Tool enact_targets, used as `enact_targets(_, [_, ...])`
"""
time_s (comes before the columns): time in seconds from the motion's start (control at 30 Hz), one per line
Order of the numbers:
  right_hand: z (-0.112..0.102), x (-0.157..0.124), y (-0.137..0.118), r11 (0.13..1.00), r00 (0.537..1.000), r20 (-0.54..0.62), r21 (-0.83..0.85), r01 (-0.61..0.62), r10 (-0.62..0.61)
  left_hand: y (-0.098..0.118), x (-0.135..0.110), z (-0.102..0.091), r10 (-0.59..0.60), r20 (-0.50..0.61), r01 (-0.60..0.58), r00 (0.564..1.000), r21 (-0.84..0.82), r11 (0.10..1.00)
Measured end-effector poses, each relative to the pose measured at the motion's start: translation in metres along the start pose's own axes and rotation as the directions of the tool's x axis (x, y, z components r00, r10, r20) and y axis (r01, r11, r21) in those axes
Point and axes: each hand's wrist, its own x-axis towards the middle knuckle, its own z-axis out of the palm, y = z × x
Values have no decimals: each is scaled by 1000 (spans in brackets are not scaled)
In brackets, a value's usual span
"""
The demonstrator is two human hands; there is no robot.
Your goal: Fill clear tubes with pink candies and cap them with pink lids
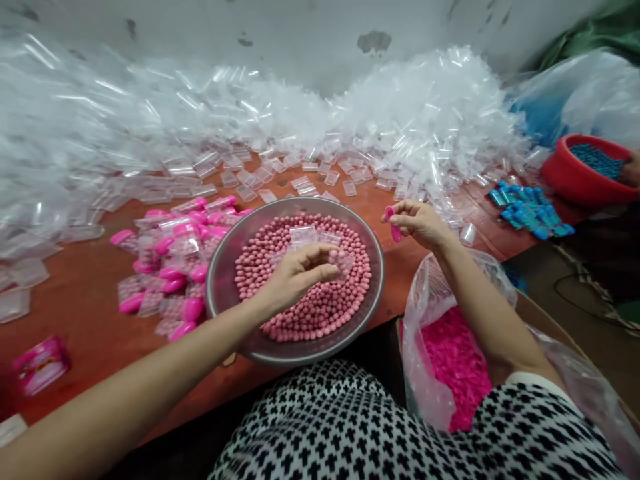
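Observation:
My left hand [305, 270] is over a metal bowl [214, 280] of round pink beads [313, 320]. Its thumb and fingers pinch a small clear plastic case [345, 265]; whether beads are inside is hard to make out. More clear cases [303, 236] rest on the beads just beyond those fingers. To the right of the bowl, my right hand [419, 221] is raised, closed on a bright pink plastic cap [393, 224]. Left of the bowl lies a heap of filled cases with pink caps [173, 267].
Clear cases [425, 113] are piled along the wall. A plastic-lined box of pink caps [455, 367] stands by my right arm. At right are blue-filled cases [533, 210] and a red bowl [565, 175] with another person's hand [631, 170]. A pink packet [41, 365] lies at left.

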Motion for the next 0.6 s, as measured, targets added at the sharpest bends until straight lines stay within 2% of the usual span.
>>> enact_targets(0.07, [22,-16,-18,997,998,49,76,26,-30,-3,1,1,15,-1,-15,1000,-13,1000])
enact_targets(0.17, [56,-36,-41,994,982,167,87,71,-85,-7,1,-1,30,-7,-30,1000,-13,999])
enact_targets(0.3, [86,-54,-53,992,950,287,74,107,-124,-6,-5,-5,53,-4,-53,999,70,996])
enact_targets(0.4, [92,-59,-51,983,939,297,1,184,-175,-4,-9,-6,83,8,-83,997,111,990])
enact_targets(0.53, [90,-60,-50,961,942,219,-51,271,-255,-4,-10,-6,157,-1,-155,988,148,977])
enact_targets(0.6, [90,-61,-52,950,933,234,-81,301,-275,-4,-10,-5,204,-25,-194,979,210,958])
